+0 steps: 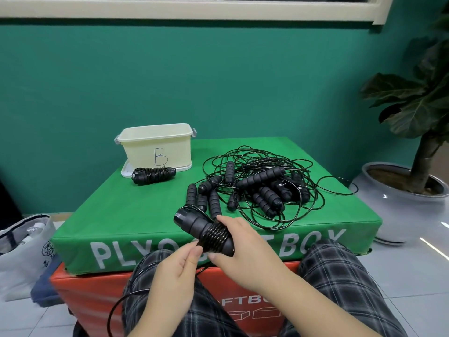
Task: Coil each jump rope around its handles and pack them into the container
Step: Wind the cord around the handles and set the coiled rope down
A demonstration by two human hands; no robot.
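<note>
While one coiled jump rope (153, 175) lies finished but unpacked beside the cream container (158, 144) at the surface's far left corner, a second is mid-wrap: right hand (245, 246) grips the paired handles (205, 231), left hand (178, 266) pinches the cord (126, 297). Container interior can't be seen from here; its lid (126, 170) sits underneath. Judging by the tangled pile (260, 188) at far right, several ropes remain.

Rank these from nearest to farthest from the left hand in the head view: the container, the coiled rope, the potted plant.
From the left hand:
1. Coiled rope, ahead, left on the green box.
2. Container, just behind it.
3. Potted plant, far right, on the floor.
</note>
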